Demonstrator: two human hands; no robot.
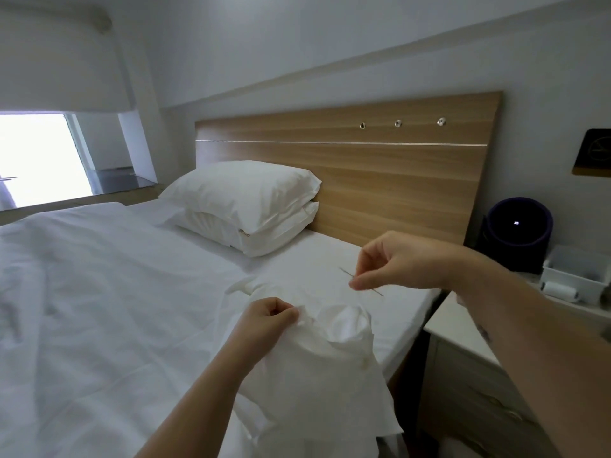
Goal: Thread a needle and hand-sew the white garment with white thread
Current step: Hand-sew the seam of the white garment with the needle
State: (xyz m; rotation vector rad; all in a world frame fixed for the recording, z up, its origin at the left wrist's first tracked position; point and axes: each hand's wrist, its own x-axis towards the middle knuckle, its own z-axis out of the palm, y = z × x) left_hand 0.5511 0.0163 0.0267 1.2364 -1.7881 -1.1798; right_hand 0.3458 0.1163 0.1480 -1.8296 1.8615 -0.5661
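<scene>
Right hand (396, 262) raised far right, fingertips pinching the needle (361, 281), left hand (267, 320) nearer, fingers curled, gripping the white garment (324, 375) on the bed (99, 292)

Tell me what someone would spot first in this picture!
Probably the two hands in the middle: the right hand pinches a thin needle above the bed, while the left hand pinches the white garment near the bed's right edge. Behind them, two white pillows are stacked against a wooden headboard.
</scene>
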